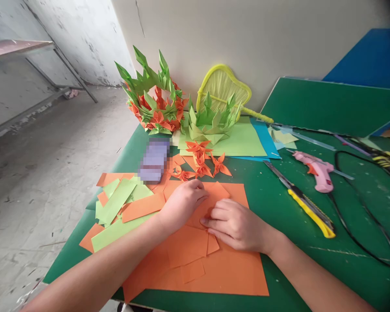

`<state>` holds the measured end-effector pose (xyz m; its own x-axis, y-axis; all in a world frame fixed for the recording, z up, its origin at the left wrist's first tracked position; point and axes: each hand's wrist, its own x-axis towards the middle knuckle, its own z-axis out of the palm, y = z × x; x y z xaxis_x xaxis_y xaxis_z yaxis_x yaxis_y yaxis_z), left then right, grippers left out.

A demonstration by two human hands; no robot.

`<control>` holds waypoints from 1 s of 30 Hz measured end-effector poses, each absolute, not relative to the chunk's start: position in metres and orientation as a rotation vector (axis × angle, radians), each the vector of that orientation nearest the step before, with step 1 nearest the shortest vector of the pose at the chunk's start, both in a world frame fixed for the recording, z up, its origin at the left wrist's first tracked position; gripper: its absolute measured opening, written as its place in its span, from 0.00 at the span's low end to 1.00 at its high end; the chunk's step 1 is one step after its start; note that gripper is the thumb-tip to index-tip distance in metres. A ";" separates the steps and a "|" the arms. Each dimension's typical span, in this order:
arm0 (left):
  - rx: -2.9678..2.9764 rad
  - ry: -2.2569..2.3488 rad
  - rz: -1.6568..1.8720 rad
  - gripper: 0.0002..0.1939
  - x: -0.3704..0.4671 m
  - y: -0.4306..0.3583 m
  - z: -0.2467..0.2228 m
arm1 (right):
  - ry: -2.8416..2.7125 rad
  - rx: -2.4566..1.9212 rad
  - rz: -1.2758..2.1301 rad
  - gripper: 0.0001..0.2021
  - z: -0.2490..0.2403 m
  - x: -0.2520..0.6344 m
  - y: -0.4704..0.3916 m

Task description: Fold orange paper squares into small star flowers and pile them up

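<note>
My left hand is closed, its fingertips curled down onto a piece of orange paper lying between the hands. My right hand pinches the near right part of that paper, thumb and fingers together. The paper's outline blends with the orange sheets beneath, so its exact shape is hard to make out. Under both hands spread larger orange sheets, with a small orange square on top near the front. Just beyond my fingers sit several folded orange paper flowers.
Green and orange paper pieces and a blurred phone lie left. Behind stand a green-and-orange folded-paper piece, a green paper crown and a yellow fan. A utility knife and a corded pink glue gun lie right.
</note>
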<state>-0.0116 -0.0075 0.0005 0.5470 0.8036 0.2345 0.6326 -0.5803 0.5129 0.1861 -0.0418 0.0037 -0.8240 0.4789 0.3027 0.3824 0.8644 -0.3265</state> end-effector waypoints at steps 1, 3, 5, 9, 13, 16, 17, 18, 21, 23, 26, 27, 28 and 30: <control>2.425 1.168 0.651 0.15 -0.012 -0.007 0.000 | -2.650 -0.658 0.355 0.12 0.004 0.191 -0.039; 2.439 1.152 0.663 0.14 -0.012 -0.006 0.000 | -2.608 -0.753 0.308 0.13 0.005 0.204 -0.031; 2.453 1.146 0.665 0.13 -0.013 -0.006 -0.001 | -2.555 -0.914 0.265 0.17 0.007 0.220 -0.023; 2.476 1.148 0.669 0.13 -0.015 -0.007 -0.003 | -2.529 -1.057 0.242 0.17 0.010 0.239 -0.015; 2.469 1.162 0.699 0.11 -0.016 -0.008 -0.006 | -2.410 -1.076 0.299 0.14 0.004 0.238 -0.014; 2.431 1.169 0.804 0.09 -0.016 -0.007 -0.009 | -2.225 -1.117 0.349 0.10 -0.001 0.234 -0.013; 2.421 1.162 0.850 0.09 -0.016 -0.007 -0.009 | -2.179 -1.136 0.367 0.12 -0.003 0.232 -0.013; 2.414 1.146 0.894 0.10 -0.015 -0.007 -0.010 | -2.144 -1.154 0.392 0.15 -0.004 0.231 -0.013; 2.404 1.081 0.997 0.10 -0.014 -0.008 -0.009 | -2.068 -1.206 0.511 0.16 -0.005 0.226 -0.015; 2.394 1.044 1.064 0.10 -0.013 -0.009 -0.007 | -1.991 -1.243 0.611 0.15 -0.005 0.223 -0.017; 2.326 1.025 1.138 0.09 -0.012 -0.009 -0.005 | -1.858 -1.283 0.707 0.12 -0.005 0.220 -0.020; 2.292 1.031 1.154 0.08 -0.012 -0.009 -0.004 | -1.830 -1.286 0.712 0.12 -0.004 0.219 -0.021; 2.257 1.040 1.165 0.08 -0.012 -0.009 -0.003 | -1.816 -1.286 0.709 0.11 -0.004 0.218 -0.021; 2.200 1.051 1.190 0.08 -0.012 -0.008 -0.002 | -1.809 -1.284 0.693 0.11 -0.004 0.218 -0.022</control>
